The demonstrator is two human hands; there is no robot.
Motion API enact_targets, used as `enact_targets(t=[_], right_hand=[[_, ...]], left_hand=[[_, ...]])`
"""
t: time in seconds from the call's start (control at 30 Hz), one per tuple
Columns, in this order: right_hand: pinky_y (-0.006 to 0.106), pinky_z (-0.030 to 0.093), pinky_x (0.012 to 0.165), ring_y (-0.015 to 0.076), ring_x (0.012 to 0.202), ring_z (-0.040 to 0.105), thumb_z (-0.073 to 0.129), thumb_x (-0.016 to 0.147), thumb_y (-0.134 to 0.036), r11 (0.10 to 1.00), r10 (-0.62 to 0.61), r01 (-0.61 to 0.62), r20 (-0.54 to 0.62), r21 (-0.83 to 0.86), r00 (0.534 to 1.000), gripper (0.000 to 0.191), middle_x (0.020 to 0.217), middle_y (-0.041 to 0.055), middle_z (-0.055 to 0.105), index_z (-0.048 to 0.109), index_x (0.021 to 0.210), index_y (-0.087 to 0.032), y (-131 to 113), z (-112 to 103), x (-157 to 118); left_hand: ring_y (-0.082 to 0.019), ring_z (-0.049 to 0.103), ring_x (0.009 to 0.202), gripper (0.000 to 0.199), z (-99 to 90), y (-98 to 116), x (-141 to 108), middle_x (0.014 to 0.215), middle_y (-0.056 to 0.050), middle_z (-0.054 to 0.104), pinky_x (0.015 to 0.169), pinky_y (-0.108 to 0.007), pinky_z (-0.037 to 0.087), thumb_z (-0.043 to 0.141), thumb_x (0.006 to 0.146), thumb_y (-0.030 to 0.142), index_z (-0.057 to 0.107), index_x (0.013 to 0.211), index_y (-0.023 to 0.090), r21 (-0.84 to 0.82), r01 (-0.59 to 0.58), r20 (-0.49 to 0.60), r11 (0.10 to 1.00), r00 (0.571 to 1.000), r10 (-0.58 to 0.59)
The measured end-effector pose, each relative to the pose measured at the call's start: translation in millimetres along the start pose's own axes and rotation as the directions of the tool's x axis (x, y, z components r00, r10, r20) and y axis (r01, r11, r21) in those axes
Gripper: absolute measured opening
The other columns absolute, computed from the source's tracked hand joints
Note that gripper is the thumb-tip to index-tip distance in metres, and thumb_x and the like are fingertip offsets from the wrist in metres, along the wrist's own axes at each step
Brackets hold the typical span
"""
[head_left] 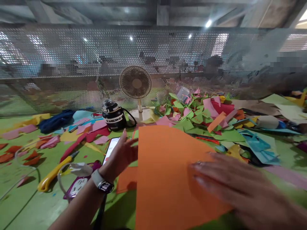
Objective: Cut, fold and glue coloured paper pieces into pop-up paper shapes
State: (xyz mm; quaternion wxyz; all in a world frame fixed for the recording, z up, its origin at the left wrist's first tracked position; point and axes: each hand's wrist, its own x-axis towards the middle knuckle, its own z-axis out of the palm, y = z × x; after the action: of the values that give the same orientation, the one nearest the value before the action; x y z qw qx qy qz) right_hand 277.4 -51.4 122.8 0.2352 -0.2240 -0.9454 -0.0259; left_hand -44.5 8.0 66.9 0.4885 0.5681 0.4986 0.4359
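A large sheet of orange paper [165, 172] stretches across the middle in front of me, its far edge curved. My right hand [230, 182] lies spread over the sheet's right part, fingers extended and slightly blurred. At the sheet's left edge is my left hand [122, 153], its fingers apart and pointing toward the paper; whether they touch it I cannot tell. A watch [103, 182] is on the left wrist. Partly behind that hand lies a phone [111, 148] with a lit screen. Another orange piece [127, 179] shows beneath the large sheet's left side.
A small fan [135, 82] and a black bottle [114, 116] stand at the back. Paper scraps [199, 116] pile up on the right. A yellow-handled tool [54, 174] and a cable [18, 156] lie left on the green table [19, 204]. Perforated metal mesh [79, 64] rises behind.
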Motion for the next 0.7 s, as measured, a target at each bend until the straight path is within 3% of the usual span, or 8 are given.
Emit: enact_targets(t=[0.07,0.13,0.23,0.3,0.43,0.53,0.6,0.7], right_hand=[[0.040,0.039,0.107,0.0222,0.121,0.052,0.044,0.087,-0.013,0.999,-0.028,0.023,0.139,0.038,0.990,0.049,0.127,0.0052,0.060,0.049,0.133,-0.027,-6,22,1],[0.040,0.039,0.106,0.0215,0.120,0.053,0.044,0.086,-0.013,0.992,-0.055,0.022,0.276,0.121,0.959,0.045,0.129,0.0083,0.058,0.054,0.129,-0.022,-10,42,1],[0.037,0.045,0.098,0.0220,0.114,0.057,0.046,0.087,-0.016,0.968,-0.058,-0.063,0.459,0.244,0.886,0.040,0.127,0.0113,0.060,0.058,0.124,-0.019,-14,64,-1],[0.032,0.046,0.093,0.0191,0.109,0.060,0.045,0.088,-0.016,0.929,-0.062,-0.132,0.495,0.347,0.867,0.037,0.121,0.0093,0.064,0.060,0.122,-0.021,-14,72,-2],[0.021,0.047,0.084,0.0127,0.095,0.064,0.043,0.094,-0.022,0.798,-0.049,-0.259,0.487,0.544,0.872,0.029,0.100,0.0046,0.072,0.065,0.112,-0.022,-5,74,6],[0.021,0.048,0.077,0.0116,0.084,0.065,0.047,0.094,-0.031,0.756,0.063,-0.343,0.460,0.557,0.886,0.025,0.089,0.0036,0.071,0.069,0.099,-0.019,17,73,19],[0.028,0.046,0.087,0.0153,0.096,0.062,0.052,0.090,-0.036,0.784,0.231,-0.381,0.340,0.489,0.912,0.024,0.102,0.0066,0.068,0.069,0.092,-0.018,38,75,29],[0.039,0.038,0.099,0.0225,0.117,0.051,0.057,0.086,-0.042,0.795,0.434,-0.474,0.192,0.379,0.880,0.027,0.130,0.0113,0.052,0.066,0.079,-0.017,69,83,40]], left_hand=[[-0.028,0.066,0.095,0.073,7.1,-11,0,0.093,-0.013,0.072,0.076,-0.042,0.053,0.020,0.084,0.070,0.063,0.108,0.016,-0.272,0.229,0.223,0.934,0.960,-0.171],[-0.026,0.066,0.095,0.061,13.1,-20,2,0.096,-0.011,0.072,0.078,-0.039,0.053,0.032,0.084,0.066,0.063,0.107,0.018,-0.418,0.389,0.313,0.821,0.910,-0.272],[-0.020,0.067,0.091,0.032,19.5,-31,8,0.103,-0.007,0.071,0.077,-0.032,0.053,0.056,0.083,0.042,0.061,0.105,0.020,-0.452,0.442,0.235,0.775,0.897,-0.374],[-0.019,0.068,0.088,0.024,23.4,-37,11,0.102,-0.007,0.071,0.076,-0.030,0.053,0.063,0.078,0.031,0.062,0.099,0.018,-0.428,0.452,0.190,0.783,0.892,-0.411],[-0.021,0.069,0.078,0.024,32.6,-43,14,0.090,-0.009,0.073,0.070,-0.031,0.053,0.071,0.072,0.031,0.065,0.088,0.014,-0.340,0.413,0.179,0.845,0.911,-0.372],[-0.019,0.067,0.071,0.030,38.1,-41,14,0.085,-0.007,0.074,0.065,-0.029,0.052,0.074,0.070,0.037,0.068,0.090,0.015,-0.331,0.349,0.205,0.877,0.933,-0.295],[-0.018,0.067,0.069,0.033,39.7,-39,12,0.081,-0.006,0.074,0.064,-0.028,0.051,0.076,0.067,0.040,0.070,0.088,0.015,-0.353,0.326,0.238,0.877,0.938,-0.253],[-0.019,0.067,0.067,0.033,39.8,-37,7,0.074,-0.004,0.073,0.063,-0.029,0.051,0.082,0.057,0.038,0.071,0.079,0.016,-0.389,0.251,0.220,0.886,0.960,-0.176]])
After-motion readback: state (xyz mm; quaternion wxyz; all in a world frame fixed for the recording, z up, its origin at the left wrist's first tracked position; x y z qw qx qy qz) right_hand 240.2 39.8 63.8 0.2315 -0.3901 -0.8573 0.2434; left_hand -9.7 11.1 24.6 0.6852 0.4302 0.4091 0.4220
